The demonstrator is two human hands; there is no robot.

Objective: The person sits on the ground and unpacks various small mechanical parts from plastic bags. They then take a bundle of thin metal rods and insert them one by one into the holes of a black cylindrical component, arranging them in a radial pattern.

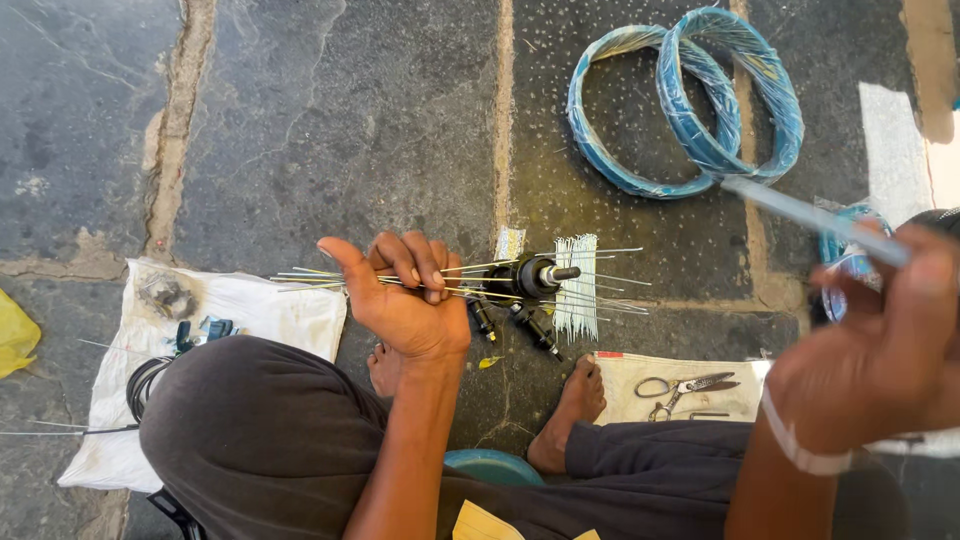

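My left hand [405,300] grips a black wheel hub [530,275] with several thin steel spokes [320,278] fanning out of it to both sides. My right hand [885,350], close to the camera and blurred, pinches a single spoke [800,210] that points up and left toward the rims. Two small black hubs [535,325] lie on the stone floor just below the held hub. A bundle of loose spokes [577,285] lies beside them.
Two bicycle rims wrapped in blue film [690,100] lie on the stone floor [330,120] at the top. A white sack [255,305] at left holds small parts and a cable. Pliers [685,385] rest on a white cloth [620,400] at right. My bare feet [575,400] are below.
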